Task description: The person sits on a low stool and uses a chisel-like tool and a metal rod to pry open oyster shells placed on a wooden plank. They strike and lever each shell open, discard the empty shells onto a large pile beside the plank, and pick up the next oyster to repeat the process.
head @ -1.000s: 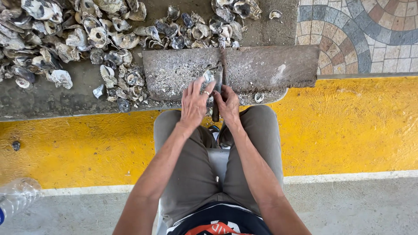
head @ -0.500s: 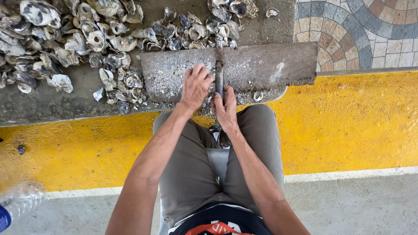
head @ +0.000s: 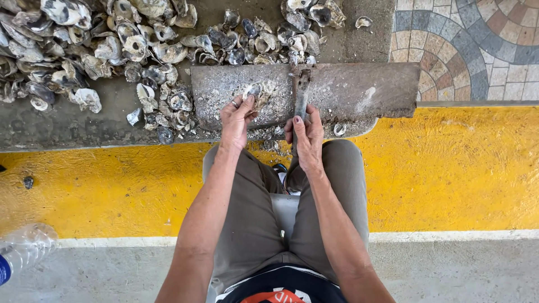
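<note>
Oyster shells [head: 112, 45] litter grey concrete beyond a yellow-painted curb [head: 449, 168], with patterned tiles [head: 477, 45] at far right. On a rusty metal slab [head: 359, 90], the seated person's left hand [head: 237, 115] grips an oyster [head: 255, 91], while the right hand [head: 306, 134] closes around a dark shucking tool [head: 300, 95] just right of it.

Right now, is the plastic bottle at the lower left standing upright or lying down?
Lying down: the clear plastic bottle rests on its side on the grey floor.
</note>
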